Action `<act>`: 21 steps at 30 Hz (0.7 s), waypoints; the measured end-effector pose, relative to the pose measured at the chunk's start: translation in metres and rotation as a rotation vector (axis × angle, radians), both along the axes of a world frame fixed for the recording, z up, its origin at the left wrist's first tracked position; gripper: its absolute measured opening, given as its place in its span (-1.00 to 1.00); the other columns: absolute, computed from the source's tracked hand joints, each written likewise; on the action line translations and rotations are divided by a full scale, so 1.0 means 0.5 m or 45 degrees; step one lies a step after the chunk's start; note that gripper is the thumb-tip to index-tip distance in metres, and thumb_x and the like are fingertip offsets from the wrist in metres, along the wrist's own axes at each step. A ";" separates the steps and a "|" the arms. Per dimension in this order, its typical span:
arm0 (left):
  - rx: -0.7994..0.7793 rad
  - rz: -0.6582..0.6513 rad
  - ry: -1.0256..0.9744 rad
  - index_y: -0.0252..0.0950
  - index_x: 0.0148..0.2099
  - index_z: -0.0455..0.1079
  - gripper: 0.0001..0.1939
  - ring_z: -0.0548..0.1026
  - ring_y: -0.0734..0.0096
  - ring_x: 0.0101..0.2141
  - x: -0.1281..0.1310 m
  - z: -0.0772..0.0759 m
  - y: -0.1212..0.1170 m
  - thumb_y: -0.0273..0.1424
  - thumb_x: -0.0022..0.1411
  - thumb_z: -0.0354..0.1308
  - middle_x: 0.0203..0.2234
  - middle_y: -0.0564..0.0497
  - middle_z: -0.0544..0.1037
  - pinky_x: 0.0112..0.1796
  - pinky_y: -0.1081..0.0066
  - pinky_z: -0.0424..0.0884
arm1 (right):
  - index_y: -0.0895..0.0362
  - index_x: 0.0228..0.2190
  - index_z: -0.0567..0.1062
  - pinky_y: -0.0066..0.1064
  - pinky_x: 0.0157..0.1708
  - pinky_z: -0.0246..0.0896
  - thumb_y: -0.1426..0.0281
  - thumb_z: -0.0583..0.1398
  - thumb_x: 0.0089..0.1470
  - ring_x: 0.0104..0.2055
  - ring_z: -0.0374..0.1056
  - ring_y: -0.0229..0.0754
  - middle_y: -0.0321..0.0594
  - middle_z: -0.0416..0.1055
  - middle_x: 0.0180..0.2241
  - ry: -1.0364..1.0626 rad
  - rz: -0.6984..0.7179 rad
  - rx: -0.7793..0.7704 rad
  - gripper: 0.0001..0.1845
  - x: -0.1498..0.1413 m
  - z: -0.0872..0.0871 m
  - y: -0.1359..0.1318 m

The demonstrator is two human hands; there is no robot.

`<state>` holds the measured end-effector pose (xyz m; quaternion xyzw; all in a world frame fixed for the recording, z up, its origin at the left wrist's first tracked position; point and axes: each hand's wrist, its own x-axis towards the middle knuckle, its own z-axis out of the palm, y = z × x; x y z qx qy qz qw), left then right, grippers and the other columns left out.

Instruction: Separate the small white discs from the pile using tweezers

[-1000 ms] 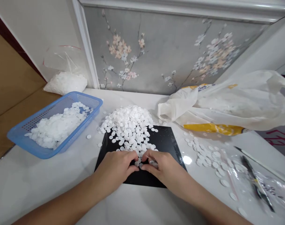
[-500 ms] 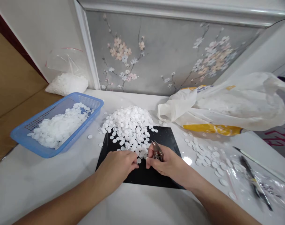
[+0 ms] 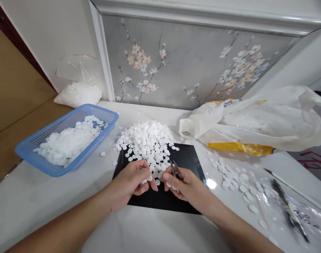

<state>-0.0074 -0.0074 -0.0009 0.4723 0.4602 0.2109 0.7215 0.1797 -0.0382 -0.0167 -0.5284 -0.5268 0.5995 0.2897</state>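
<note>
A heap of small white round discs (image 3: 147,140) lies partly on a black square mat (image 3: 186,158) on the white table. My left hand (image 3: 130,182) is turned palm-up at the heap's near edge, fingers curled round a few white discs. My right hand (image 3: 183,184) sits just right of it, gripping metal tweezers (image 3: 175,169) whose tips point up and away. The two hands nearly touch above the mat.
A blue plastic basket (image 3: 44,165) of white discs stands at the left. Behind it lies a clear bag (image 3: 78,93) of discs. A white and yellow plastic bag (image 3: 255,123) lies at the right. Loose discs (image 3: 234,179) and a black pen (image 3: 287,207) on clear bags lie right.
My left hand has turned from palm-down to palm-up with discs in its fingers. My right hand lifted off the mat and the tweezers came into sight, tips raised.
</note>
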 end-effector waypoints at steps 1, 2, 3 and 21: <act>-0.093 0.033 -0.063 -0.25 -0.43 0.10 -0.90 0.10 0.65 -0.69 0.000 0.003 0.000 -0.42 0.09 -0.01 -0.57 0.02 0.50 -0.64 0.55 -0.12 | 0.15 -0.42 0.37 -0.49 -0.65 -0.13 -0.01 0.08 0.08 -0.63 0.01 -0.39 -0.32 0.30 -0.52 0.086 -0.015 -0.064 -0.54 -0.001 0.002 0.000; -0.142 0.056 -0.092 -0.26 -0.43 0.12 -0.91 0.10 0.66 -0.69 0.000 0.005 0.001 -0.43 0.07 0.00 -0.58 0.01 0.50 -0.64 0.55 -0.13 | 0.16 -0.41 0.38 -0.49 -0.67 -0.19 -0.07 0.06 0.07 -0.65 -0.01 -0.40 -0.31 0.30 -0.53 0.155 -0.036 -0.106 -0.48 -0.002 0.004 0.000; -0.166 0.067 -0.099 -0.27 -0.41 0.15 -0.93 0.10 0.67 -0.69 0.001 0.007 0.001 -0.43 0.07 0.01 -0.59 0.02 0.50 -0.64 0.56 -0.14 | 0.17 -0.40 0.40 -0.50 -0.68 -0.22 -0.11 0.04 0.05 -0.65 -0.01 -0.40 -0.29 0.30 -0.53 0.206 -0.059 -0.130 -0.43 -0.002 0.006 0.000; -0.422 0.159 -0.376 -0.33 -0.49 0.28 -0.56 0.31 0.56 -0.72 0.011 -0.030 -0.017 -0.09 0.22 -0.11 -0.74 0.03 0.38 -0.73 0.59 -0.13 | 0.12 -0.38 0.38 -0.44 -0.37 0.26 0.32 -0.06 0.28 -0.33 0.33 -0.25 -0.18 0.31 -0.25 -0.327 0.302 0.565 -0.71 -0.090 0.106 -0.002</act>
